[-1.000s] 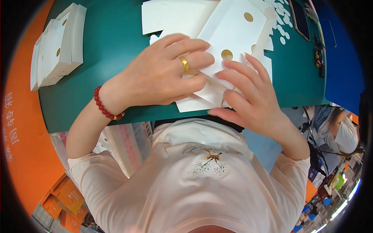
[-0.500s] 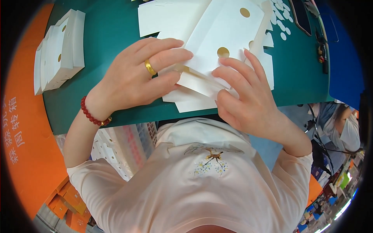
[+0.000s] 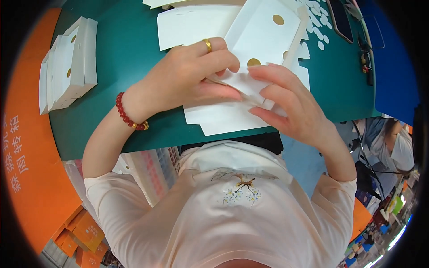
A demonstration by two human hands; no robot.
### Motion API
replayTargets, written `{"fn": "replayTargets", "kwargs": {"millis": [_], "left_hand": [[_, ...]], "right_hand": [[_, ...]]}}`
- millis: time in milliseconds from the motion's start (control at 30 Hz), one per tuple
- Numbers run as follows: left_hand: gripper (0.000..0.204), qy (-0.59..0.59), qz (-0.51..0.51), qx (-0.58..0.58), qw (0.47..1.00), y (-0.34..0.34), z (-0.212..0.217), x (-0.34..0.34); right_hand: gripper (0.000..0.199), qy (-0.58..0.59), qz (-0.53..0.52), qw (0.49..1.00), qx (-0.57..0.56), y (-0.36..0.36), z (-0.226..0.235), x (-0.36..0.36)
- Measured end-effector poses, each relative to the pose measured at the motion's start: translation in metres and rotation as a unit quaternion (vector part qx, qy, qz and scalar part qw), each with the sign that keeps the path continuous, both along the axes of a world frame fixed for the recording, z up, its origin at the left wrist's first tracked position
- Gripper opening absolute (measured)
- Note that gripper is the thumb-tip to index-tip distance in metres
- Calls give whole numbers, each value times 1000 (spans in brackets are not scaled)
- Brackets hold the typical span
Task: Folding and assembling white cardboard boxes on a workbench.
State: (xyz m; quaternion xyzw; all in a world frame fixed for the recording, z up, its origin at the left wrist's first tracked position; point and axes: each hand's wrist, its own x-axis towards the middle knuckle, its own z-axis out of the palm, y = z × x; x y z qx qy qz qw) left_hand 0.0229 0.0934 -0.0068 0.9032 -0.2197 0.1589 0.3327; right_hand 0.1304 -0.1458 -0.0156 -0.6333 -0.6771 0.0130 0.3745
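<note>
A white paperboard box (image 3: 263, 38) with round holes lies slanted on the table in front of me, its near end between my hands. My left hand (image 3: 203, 71), wearing a gold ring and a red bead bracelet, pinches the near end flap, thumb below and fingers above. My right hand (image 3: 286, 96) grips the right corner of that same end, with its thumb underneath and fingers curled over the top. Part of the flap is hidden by my fingers. Beneath the box are flat white cardboard blanks (image 3: 214, 120).
Folded white boxes (image 3: 82, 53) stand nested at the table's left. Small white paper discs (image 3: 318, 32) lie scattered beyond the box, near a dark phone (image 3: 340, 20). The green table (image 3: 120, 58) ends close to my body. A large orange bin (image 3: 31, 134) is at far left.
My left hand has moved right and curled its fingers around the box's near end. My right thumb has come up under the corner, and the end flap is now pinched between both hands.
</note>
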Motion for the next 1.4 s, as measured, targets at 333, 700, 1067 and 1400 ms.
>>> {"fn": "replayTargets", "kwargs": {"millis": [333, 700, 1067, 1400], "left_hand": [[36, -26, 27, 18, 999, -18, -6, -25], [23, 133, 117, 32, 984, -1, 55, 11], [34, -94, 138, 244, 955, -29, -1, 82], [37, -26, 200, 259, 944, -54, 11, 47]], "right_hand": [[15, 39, 70, 993, -81, 5, 16, -15], [24, -18, 141, 990, 3, 5, 1, -15], [20, -9, -151, 986, 75, 13, 25, 49], [41, -13, -263, 942, -206, 38, 20, 72]]}}
